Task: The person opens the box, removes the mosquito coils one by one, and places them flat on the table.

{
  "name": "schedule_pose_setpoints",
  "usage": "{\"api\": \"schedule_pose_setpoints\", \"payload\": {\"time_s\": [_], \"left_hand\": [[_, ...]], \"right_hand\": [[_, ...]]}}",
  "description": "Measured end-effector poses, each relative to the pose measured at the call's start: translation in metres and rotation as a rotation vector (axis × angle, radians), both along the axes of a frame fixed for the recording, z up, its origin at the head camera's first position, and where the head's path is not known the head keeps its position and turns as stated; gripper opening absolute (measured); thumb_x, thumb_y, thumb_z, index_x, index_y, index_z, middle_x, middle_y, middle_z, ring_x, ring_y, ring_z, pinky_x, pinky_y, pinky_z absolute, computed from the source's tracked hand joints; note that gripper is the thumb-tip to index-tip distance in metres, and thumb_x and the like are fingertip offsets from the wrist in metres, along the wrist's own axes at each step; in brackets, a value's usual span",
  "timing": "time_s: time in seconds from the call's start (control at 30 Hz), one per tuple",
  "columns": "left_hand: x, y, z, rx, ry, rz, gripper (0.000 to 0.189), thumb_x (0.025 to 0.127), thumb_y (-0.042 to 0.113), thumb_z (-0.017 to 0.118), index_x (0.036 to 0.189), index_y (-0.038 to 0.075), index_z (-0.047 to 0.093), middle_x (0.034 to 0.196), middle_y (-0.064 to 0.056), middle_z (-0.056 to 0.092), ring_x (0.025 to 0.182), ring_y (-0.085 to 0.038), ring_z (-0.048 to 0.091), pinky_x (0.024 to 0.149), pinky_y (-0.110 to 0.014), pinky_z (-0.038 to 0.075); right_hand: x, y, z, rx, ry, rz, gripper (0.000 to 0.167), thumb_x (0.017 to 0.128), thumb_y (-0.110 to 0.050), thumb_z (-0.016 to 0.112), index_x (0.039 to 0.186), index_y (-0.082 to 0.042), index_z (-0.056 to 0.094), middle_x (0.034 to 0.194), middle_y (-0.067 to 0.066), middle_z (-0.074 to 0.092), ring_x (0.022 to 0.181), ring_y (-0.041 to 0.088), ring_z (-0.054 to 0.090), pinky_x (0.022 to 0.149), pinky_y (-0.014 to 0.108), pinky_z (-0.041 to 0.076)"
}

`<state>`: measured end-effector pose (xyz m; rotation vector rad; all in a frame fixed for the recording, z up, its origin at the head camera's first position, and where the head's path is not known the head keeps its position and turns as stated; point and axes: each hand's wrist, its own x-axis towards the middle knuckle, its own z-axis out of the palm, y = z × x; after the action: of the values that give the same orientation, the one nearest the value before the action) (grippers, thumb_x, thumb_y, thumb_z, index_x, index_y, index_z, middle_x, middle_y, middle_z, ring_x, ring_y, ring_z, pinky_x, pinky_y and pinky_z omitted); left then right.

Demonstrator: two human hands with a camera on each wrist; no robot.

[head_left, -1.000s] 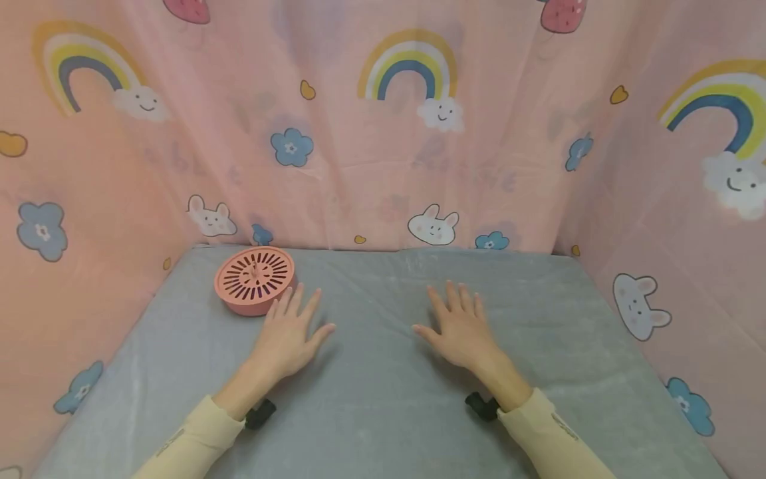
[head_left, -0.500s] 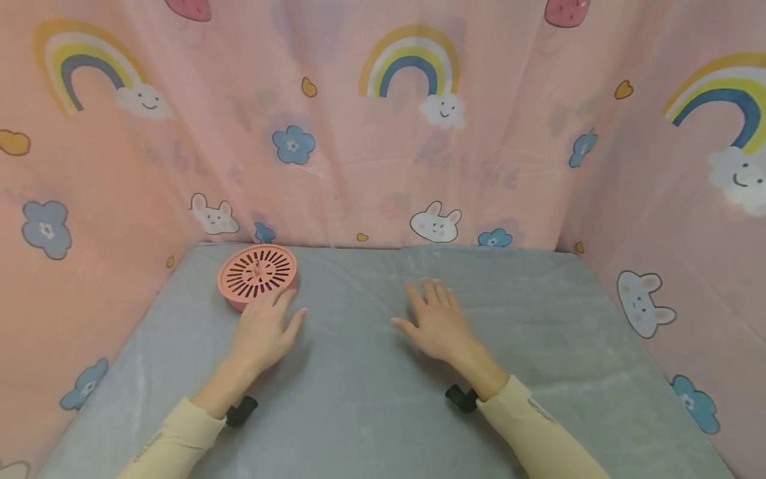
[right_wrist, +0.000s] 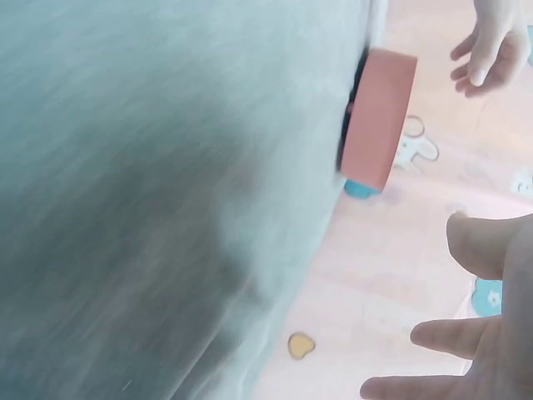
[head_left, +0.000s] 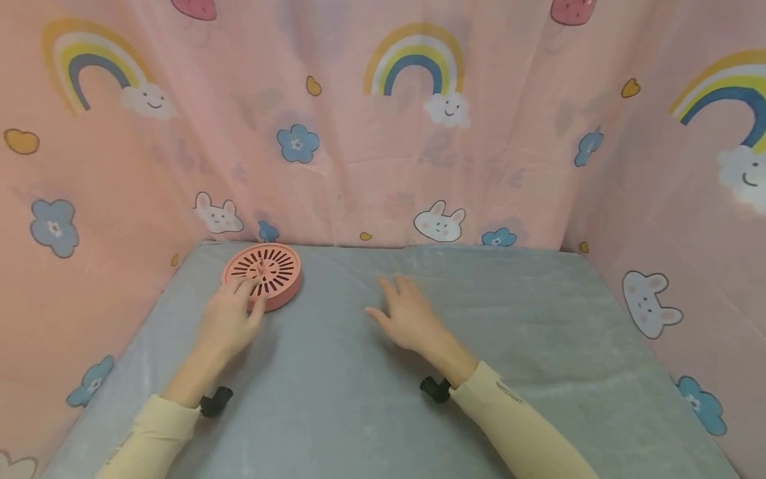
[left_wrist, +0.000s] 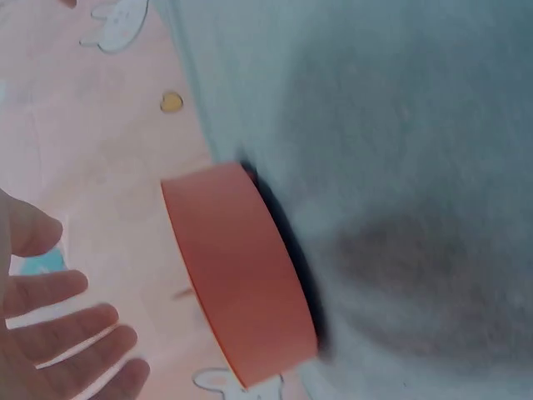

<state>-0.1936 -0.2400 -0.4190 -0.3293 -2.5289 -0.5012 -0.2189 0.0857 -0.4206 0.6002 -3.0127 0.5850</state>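
A round pink mosquito coil holder point(head_left: 281, 293) with a slotted lid stands at the back left of the grey cloth; its smooth side wall fills the middle of the left wrist view. Over its near left part hovers my left hand point(head_left: 227, 319), fingers slightly bent and hiding some of the lid. The left wrist view shows a gap between those fingers point(left_wrist: 75, 325) and the holder. My right hand point(head_left: 413, 319) is in the air to the right of the holder, fingers extended, touching nothing. In the right wrist view its thumb and fingers point toward the pink curtain.
Grey cloth point(head_left: 359, 399) covers the table. Pink printed curtains point(head_left: 359, 186) enclose it at the back and on both sides, and the holder is close to the back one. A small black device point(head_left: 435, 390) sits under each wrist.
My left hand has moved left, from the holder's near right edge to its near left part. The right hand has drifted left toward the holder. The holder keeps its place.
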Motion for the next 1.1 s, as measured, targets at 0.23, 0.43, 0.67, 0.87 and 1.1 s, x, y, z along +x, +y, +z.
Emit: {"api": "schedule_pose_setpoints", "payload": {"time_s": [0.23,0.43,0.67,0.87,1.1], "left_hand": [[-0.008,-0.017,0.003,0.036,-0.082,-0.001,0.034,0.099,0.016,0.061,0.123,-0.009,0.063,0.119,-0.028,0.063,0.113,-0.048,0.057,0.097,-0.064,0.045],[-0.014,-0.031,0.007,0.054,-0.126,0.036,0.037,0.101,0.017,0.057,0.126,-0.010,0.059,0.123,-0.032,0.059,0.118,-0.051,0.052,0.100,-0.067,0.042],[-0.018,-0.046,0.004,0.091,-0.161,0.082,0.039,0.103,0.016,0.056,0.131,-0.011,0.056,0.130,-0.034,0.053,0.123,-0.053,0.047,0.104,-0.068,0.037],[-0.023,-0.052,0.002,0.136,-0.241,0.100,0.045,0.105,0.023,0.051,0.135,-0.010,0.052,0.137,-0.034,0.047,0.129,-0.053,0.042,0.107,-0.068,0.032],[-0.038,-0.057,-0.004,0.210,-0.349,0.132,0.052,0.107,0.030,0.047,0.142,-0.009,0.048,0.141,-0.035,0.044,0.131,-0.053,0.041,0.107,-0.069,0.034]], "right_hand": [[-0.005,-0.022,0.005,-0.070,-0.018,0.028,0.069,0.104,-0.048,0.053,0.155,-0.005,0.037,0.155,0.026,0.038,0.144,0.040,0.035,0.117,0.054,0.032],[-0.010,-0.042,0.012,-0.086,-0.027,0.047,0.067,0.105,-0.046,0.051,0.156,-0.004,0.036,0.154,0.021,0.042,0.143,0.035,0.038,0.118,0.048,0.034],[-0.016,-0.066,0.017,-0.122,-0.036,0.067,0.064,0.105,-0.045,0.050,0.155,-0.005,0.038,0.151,0.016,0.045,0.140,0.031,0.043,0.117,0.045,0.037],[-0.020,-0.081,0.019,-0.153,-0.055,0.061,0.063,0.106,-0.043,0.051,0.155,-0.006,0.039,0.152,0.015,0.045,0.142,0.029,0.042,0.117,0.044,0.036],[-0.032,-0.097,0.012,-0.197,-0.082,0.048,0.061,0.105,-0.045,0.050,0.155,-0.011,0.040,0.154,0.011,0.045,0.142,0.026,0.042,0.116,0.043,0.038]]}}
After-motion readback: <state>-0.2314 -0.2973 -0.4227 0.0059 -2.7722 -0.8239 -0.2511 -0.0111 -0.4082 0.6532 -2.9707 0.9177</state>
